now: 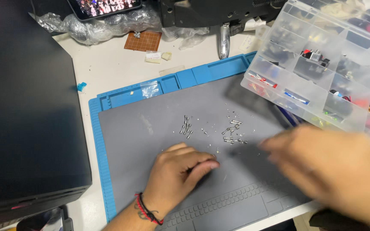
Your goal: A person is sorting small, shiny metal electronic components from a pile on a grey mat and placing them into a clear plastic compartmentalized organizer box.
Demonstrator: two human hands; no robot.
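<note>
Left hand pinches near small parts on the mat; whether it holds one, I cannot tell. Blurred right hand spreads open. Best pick single pieces slowly.

Bench clutter around the work mat

A large black case fills the left of the frame; crumpled clear plastic wrap lies at upper left beside a small brown perforated board. A silvery, tube-like object, perhaps a tool, stands at top centre. A clear compartmented parts box tilts across the upper right. A tiny blue scrap lies near the case.
</note>
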